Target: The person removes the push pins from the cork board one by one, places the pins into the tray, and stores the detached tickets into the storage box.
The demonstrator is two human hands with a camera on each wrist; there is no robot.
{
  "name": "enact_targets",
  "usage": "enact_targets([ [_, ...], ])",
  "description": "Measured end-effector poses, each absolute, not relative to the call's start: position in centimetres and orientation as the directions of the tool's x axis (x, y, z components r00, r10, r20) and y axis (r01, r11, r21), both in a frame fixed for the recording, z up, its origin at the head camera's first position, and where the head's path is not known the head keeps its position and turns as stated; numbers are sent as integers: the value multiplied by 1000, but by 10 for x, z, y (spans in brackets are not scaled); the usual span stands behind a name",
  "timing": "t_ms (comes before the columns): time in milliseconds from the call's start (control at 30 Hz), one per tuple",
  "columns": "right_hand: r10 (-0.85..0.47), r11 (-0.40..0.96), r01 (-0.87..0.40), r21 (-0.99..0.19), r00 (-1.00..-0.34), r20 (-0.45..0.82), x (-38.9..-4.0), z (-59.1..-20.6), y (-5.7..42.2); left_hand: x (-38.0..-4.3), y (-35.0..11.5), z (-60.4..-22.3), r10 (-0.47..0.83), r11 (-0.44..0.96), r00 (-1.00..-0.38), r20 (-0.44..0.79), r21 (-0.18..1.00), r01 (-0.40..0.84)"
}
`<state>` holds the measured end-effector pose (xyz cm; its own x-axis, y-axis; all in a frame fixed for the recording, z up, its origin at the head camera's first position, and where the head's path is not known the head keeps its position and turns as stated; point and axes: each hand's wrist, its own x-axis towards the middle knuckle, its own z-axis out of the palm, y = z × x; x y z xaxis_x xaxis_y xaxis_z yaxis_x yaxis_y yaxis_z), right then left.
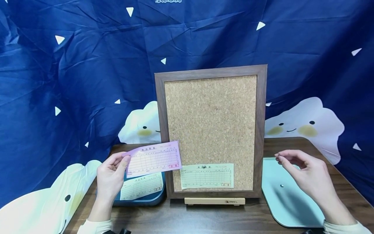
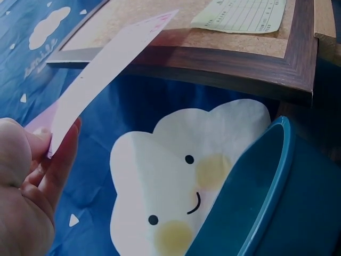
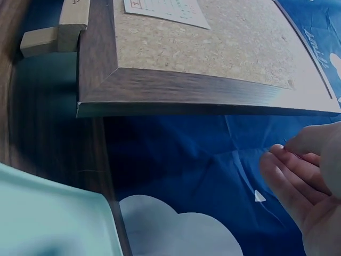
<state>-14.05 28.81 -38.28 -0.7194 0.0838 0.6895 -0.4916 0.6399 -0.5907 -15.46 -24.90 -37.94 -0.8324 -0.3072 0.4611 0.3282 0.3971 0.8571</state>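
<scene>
My left hand [image 1: 112, 172] pinches the left end of a purple receipt slip [image 1: 155, 159] between thumb and fingers. The slip's far end overlaps the left side of the framed cork board [image 1: 210, 123]. A green receipt slip [image 1: 207, 177] lies flat on the board's lower part, with a silver thumbtack [image 1: 204, 166] at its top edge. On the right, my right hand [image 1: 306, 172] hovers over a mint tray [image 1: 292, 208], thumb and fingertips together. A tiny pin tip [image 3: 285, 141] shows between them; the rest of that thumbtack is hidden by the fingers.
Below the left hand, a blue bin [image 1: 152, 201] holds another pale green slip [image 1: 141, 187]. One more thumbtack [image 1: 281, 186] lies on the mint tray. The board stands on a small wooden stand [image 1: 214, 201] on the brown table [image 1: 198, 221], before a blue cloth [image 1: 87, 81].
</scene>
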Motion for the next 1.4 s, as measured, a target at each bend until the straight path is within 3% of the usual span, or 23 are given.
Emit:
enact_targets([
  [400, 93, 665, -457, -590, -734, 673, -138, -393, 296, -149, -262, -384, -346, 378, -824, 449, 870, 316],
  [1400, 95, 687, -373, -623, -805, 586, -132, -426, 320, -140, -290, -398, -416, 471, -847, 330, 875, 110],
])
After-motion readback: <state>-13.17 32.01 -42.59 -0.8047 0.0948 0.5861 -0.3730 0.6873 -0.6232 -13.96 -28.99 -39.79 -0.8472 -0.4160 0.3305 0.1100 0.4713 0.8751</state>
